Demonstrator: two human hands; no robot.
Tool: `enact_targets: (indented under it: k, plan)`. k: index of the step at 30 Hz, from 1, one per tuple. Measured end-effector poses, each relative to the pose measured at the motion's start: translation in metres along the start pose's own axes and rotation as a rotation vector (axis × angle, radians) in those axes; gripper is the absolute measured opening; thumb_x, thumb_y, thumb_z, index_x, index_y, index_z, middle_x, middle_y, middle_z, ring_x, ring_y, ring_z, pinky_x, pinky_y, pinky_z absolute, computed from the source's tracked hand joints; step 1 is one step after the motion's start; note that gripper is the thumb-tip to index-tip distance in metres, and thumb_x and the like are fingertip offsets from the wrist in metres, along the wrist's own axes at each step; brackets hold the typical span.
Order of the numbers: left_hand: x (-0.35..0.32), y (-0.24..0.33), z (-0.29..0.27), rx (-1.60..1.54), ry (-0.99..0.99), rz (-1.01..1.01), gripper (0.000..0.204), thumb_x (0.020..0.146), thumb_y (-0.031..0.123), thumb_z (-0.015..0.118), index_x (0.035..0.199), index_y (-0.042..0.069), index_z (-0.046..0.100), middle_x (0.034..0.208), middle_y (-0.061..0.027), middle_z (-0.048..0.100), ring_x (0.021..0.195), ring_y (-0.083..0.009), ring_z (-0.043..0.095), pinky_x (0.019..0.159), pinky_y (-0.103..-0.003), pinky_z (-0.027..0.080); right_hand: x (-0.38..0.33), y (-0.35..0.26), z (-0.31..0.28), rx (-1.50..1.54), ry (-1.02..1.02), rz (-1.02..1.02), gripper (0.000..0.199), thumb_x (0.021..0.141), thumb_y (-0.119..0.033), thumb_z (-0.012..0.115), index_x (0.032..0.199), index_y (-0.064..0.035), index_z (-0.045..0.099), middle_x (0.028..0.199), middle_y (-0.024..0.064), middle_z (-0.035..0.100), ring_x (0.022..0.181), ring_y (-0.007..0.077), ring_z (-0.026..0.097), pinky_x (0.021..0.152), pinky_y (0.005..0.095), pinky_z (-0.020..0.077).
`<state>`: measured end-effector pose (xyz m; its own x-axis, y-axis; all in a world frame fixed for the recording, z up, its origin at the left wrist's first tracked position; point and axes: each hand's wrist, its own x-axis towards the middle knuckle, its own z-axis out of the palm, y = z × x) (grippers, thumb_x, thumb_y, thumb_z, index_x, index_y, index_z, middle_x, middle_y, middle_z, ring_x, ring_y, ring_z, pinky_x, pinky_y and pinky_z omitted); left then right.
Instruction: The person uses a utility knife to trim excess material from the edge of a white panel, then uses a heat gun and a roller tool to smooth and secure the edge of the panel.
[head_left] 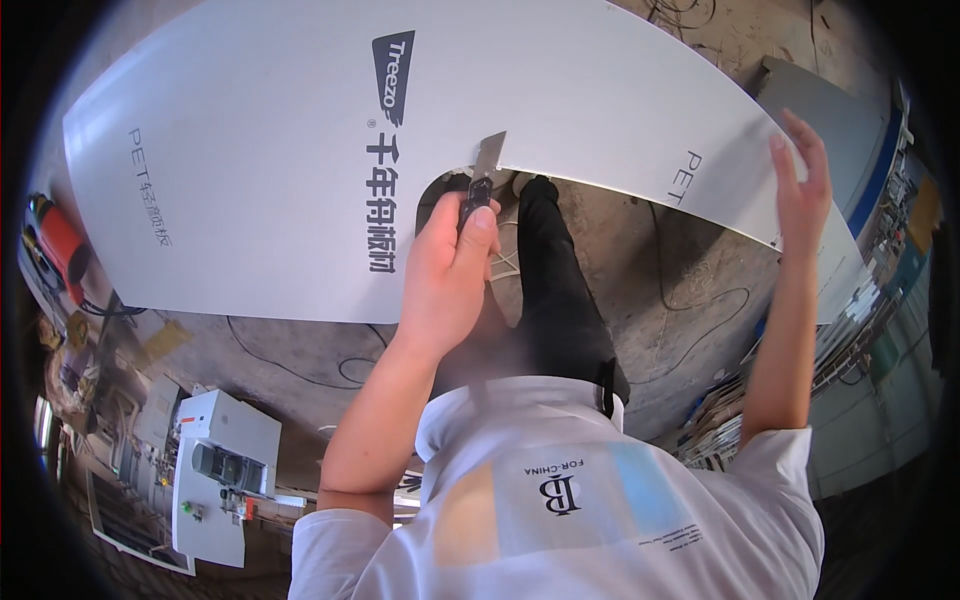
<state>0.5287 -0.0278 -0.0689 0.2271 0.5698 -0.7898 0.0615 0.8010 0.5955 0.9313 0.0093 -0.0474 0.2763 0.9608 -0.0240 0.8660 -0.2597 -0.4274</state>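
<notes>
I am watching a large, thin white plastic sheet with dark print (300, 180) being held up in front of the person, filling the far left and centre. A curved cut is running in from its near edge, where the utility knife with a silver blade (487, 165) is meeting the sheet. The left hand (450, 265) is gripping the knife handle tightly. The right hand (800, 185) is spreading flat against the sheet's right end, steadying it. I judge the cutting partway done, with the strip to the right remaining uncut. Below lies a concrete floor with cables (690, 310); a white machine cabinet (225, 470) is standing near left.
</notes>
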Motion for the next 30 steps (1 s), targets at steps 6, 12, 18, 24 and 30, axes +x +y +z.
enact_targets:
  k: [6,12,18,24,30]
  plan:
    - [0.004,-0.002,0.002,0.065,0.023,-0.007,0.031,0.112,0.036,0.051,0.108,0.005,0.057,0.074,0.0053,0.047,0.059,-0.0024,0.042,0.051,-0.020,0.035,0.025,0.117,-0.048,-0.179,-0.442,0.296,0.057,0.096,-0.048,0.073,0.134,-0.0066,0.066,0.119,0.0093,0.071,0.107,0.0195,0.066,0.097,0.0304,0.0492]
    - [0.005,0.002,-0.003,0.145,0.006,-0.054,0.033,0.111,0.036,0.053,0.105,0.003,0.056,0.073,0.0019,0.048,0.065,-0.0066,0.042,0.058,-0.025,0.038,0.023,0.119,-0.043,-0.057,-0.435,0.337,0.057,0.095,-0.048,0.074,0.131,-0.0050,0.066,0.111,0.0088,0.071,0.101,0.0166,0.066,0.092,0.0292,0.0507]
    - [0.007,0.003,-0.004,0.185,-0.019,-0.066,0.033,0.110,0.033,0.053,0.105,0.000,0.054,0.076,-0.0014,0.050,0.073,-0.0108,0.044,0.067,-0.031,0.043,0.021,0.120,-0.042,-0.023,-0.411,0.339,0.059,0.094,-0.049,0.075,0.131,-0.0041,0.066,0.111,0.0085,0.071,0.101,0.0162,0.066,0.092,0.0287,0.0506]
    - [0.008,0.004,-0.006,0.182,-0.044,-0.073,0.031,0.110,0.031,0.053,0.104,0.001,0.053,0.077,-0.0007,0.050,0.074,-0.0101,0.044,0.067,-0.030,0.042,0.022,0.117,-0.041,-0.051,-0.404,0.334,0.061,0.093,-0.050,0.076,0.132,-0.0042,0.066,0.112,0.0090,0.070,0.101,0.0163,0.066,0.092,0.0286,0.0506]
    - [0.010,0.008,-0.007,0.244,-0.079,-0.091,0.033,0.110,0.032,0.054,0.104,-0.001,0.053,0.076,-0.0046,0.051,0.072,-0.0138,0.046,0.068,-0.033,0.044,0.023,0.117,-0.042,-0.050,-0.422,0.349,0.062,0.093,-0.050,0.076,0.132,-0.0033,0.066,0.112,0.0090,0.070,0.102,0.0166,0.066,0.092,0.0285,0.0506]
